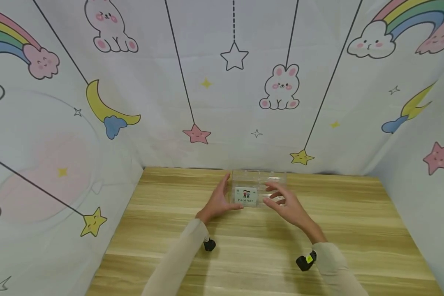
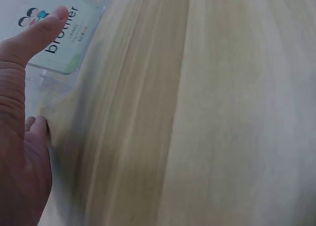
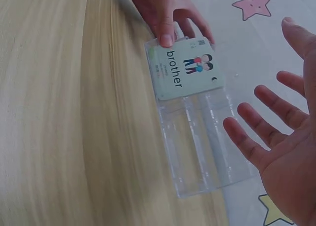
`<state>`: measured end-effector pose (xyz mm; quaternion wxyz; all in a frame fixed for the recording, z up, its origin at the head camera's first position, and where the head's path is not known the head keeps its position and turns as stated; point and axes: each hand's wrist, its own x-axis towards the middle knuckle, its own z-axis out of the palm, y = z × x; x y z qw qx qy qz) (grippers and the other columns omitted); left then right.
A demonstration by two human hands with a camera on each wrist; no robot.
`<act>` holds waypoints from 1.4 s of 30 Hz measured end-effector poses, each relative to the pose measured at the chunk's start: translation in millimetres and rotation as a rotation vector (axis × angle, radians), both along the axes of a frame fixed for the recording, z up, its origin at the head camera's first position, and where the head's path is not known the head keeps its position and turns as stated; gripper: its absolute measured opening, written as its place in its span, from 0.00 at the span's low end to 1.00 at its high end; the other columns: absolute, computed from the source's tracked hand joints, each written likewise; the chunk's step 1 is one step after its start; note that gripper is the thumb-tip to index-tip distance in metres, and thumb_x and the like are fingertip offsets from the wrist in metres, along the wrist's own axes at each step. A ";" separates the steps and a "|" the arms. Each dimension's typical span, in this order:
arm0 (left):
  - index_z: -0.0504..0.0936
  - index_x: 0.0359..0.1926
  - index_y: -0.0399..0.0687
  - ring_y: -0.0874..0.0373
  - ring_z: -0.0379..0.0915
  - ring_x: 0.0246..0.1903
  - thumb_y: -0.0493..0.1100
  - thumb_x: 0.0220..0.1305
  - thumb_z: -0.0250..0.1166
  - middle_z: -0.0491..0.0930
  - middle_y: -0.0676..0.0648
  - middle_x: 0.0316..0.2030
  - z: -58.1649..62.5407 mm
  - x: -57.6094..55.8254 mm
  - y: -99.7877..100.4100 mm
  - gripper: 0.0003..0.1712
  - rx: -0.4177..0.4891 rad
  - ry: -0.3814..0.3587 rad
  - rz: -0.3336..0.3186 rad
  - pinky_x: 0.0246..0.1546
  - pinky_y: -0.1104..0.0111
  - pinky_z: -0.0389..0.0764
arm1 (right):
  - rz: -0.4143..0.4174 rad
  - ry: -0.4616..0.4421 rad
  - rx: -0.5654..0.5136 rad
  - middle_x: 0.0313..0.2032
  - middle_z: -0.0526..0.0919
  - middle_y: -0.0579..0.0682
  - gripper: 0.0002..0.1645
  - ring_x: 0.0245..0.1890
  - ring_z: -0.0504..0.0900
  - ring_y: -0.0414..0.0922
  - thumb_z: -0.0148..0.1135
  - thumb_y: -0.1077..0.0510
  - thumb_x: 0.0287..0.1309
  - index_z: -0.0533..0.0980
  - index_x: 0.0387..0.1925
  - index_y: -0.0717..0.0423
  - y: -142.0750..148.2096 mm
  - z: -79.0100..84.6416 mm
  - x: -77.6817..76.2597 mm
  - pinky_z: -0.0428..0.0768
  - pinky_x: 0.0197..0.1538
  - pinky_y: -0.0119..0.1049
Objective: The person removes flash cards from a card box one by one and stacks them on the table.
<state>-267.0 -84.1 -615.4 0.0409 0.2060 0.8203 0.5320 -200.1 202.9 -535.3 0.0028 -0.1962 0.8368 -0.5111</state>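
Observation:
A clear plastic divided box lies at the back of the table. In its left part is a pale green card with the word "brother" and two cartoon children. My left hand holds the box's left end, its thumb along the front at the card's lower edge and the other fingers along the side. Above the right part, my right hand is spread and holds nothing. In the right wrist view its fingers are apart, beside the box's bare compartments.
The wood-grain table runs back to a white cloth printed with rabbits, stars and rainbows, close behind the box. More of this cloth hangs at both sides. A black camera sits on each wrist.

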 end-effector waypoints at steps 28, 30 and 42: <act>0.46 0.82 0.51 0.52 0.60 0.74 0.47 0.42 0.89 0.62 0.43 0.76 -13.3 -18.8 12.3 0.76 -0.039 -0.010 -0.035 0.75 0.64 0.62 | -0.061 -0.064 0.044 0.44 0.84 0.51 0.20 0.43 0.83 0.47 0.64 0.54 0.74 0.80 0.61 0.58 -27.4 -28.3 -21.9 0.85 0.47 0.42; 0.46 0.82 0.51 0.53 0.59 0.74 0.47 0.42 0.89 0.62 0.44 0.76 -12.6 -18.8 12.5 0.76 -0.042 -0.015 -0.037 0.75 0.65 0.62 | -0.065 -0.067 0.051 0.45 0.85 0.52 0.20 0.43 0.83 0.48 0.63 0.54 0.74 0.80 0.61 0.59 -28.0 -28.0 -21.8 0.85 0.47 0.43; 0.47 0.82 0.53 0.52 0.61 0.74 0.48 0.42 0.89 0.63 0.44 0.75 -12.9 -18.0 11.2 0.75 -0.055 -0.012 -0.032 0.75 0.63 0.63 | -0.081 -0.081 0.073 0.43 0.85 0.51 0.18 0.43 0.83 0.48 0.63 0.55 0.74 0.81 0.60 0.58 -30.8 -28.9 -21.4 0.85 0.48 0.45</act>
